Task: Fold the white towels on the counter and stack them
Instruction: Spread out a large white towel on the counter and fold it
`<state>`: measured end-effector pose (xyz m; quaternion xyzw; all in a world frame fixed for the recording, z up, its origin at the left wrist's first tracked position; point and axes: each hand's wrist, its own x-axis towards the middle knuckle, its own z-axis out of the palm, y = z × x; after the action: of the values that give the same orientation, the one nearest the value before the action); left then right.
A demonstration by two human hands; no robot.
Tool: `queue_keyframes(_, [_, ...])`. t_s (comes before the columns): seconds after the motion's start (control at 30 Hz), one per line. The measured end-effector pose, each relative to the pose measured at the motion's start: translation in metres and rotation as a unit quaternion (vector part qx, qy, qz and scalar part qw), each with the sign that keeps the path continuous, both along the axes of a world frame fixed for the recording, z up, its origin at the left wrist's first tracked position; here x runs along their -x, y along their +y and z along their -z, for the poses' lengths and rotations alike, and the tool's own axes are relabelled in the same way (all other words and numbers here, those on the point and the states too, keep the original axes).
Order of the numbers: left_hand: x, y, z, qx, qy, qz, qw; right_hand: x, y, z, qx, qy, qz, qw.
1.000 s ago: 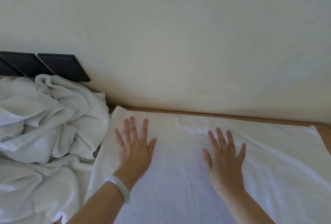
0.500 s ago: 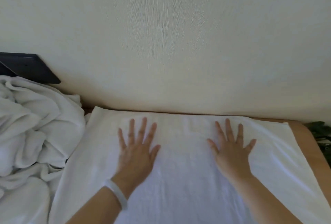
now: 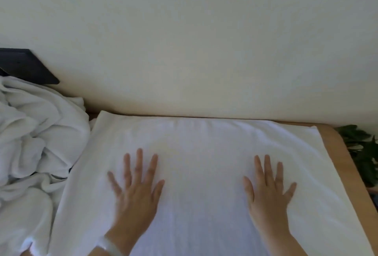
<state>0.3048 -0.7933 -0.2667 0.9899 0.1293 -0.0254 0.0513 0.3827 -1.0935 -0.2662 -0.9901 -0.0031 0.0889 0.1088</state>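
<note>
A white towel (image 3: pixel 200 153) lies spread flat over the wooden counter (image 3: pixel 335 143), its far edge along the wall. My left hand (image 3: pixel 137 192) rests palm down on the towel's left half, fingers straight and spread. On the right half, my right hand (image 3: pixel 268 192) lies flat the same way. A heap of crumpled white towels (image 3: pixel 34 143) sits at the left, touching the flat towel's left edge.
A cream wall (image 3: pixel 204 40) rises right behind the counter. A black panel (image 3: pixel 26 67) is fixed to the wall above the heap. Dark green leaves (image 3: pixel 362 151) show past the counter's right edge. My left wrist wears a pale bracelet (image 3: pixel 108 247).
Both hands have slid apart and toward me across the towel, staying flat. The view has shifted, so the heap sits further left and the counter's right edge and the leaves show.
</note>
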Motion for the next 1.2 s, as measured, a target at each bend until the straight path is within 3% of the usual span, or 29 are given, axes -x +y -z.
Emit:
queue_keyframes(0.1, [0.04,0.031,0.019,-0.024,0.005,-0.017,1.0,0.013,-0.063,0.009,0.067,0.049,0.001,0.997])
queue_keyframes(0.23, [0.022,0.026,0.016,0.009,-0.011,-0.037,0.999,-0.026,-0.091,-0.004,0.06,0.039,-0.055,0.996])
queue_keyframes(0.47, [-0.075,-0.146,-0.009,0.082,-0.065,0.223,0.969,-0.029,-0.064,0.013,0.064,-0.026,-0.053,0.996])
queue_keyframes(0.63, [-0.096,-0.172,0.014,0.048,-0.002,0.241,0.969,-0.044,-0.082,0.015,0.066,-0.038,-0.078,0.994])
queue_keyframes(0.87, [-0.098,-0.174,0.015,0.026,0.004,0.243,0.97,-0.14,-0.142,0.01,0.038,-0.043,-0.018,0.998])
queue_keyframes(1.0, [-0.098,-0.173,0.015,0.025,0.013,0.24,0.97,-0.143,-0.135,0.004,-0.037,-0.108,0.099,0.989])
queue_keyframes(1.13, [-0.1,-0.174,0.016,0.028,0.022,0.242,0.97,-0.1,-0.102,0.011,0.041,-0.11,-0.076,0.99])
queue_keyframes(1.2, [-0.1,-0.174,0.014,0.029,0.027,0.241,0.97,-0.096,-0.096,0.016,0.055,-0.065,-0.064,0.994])
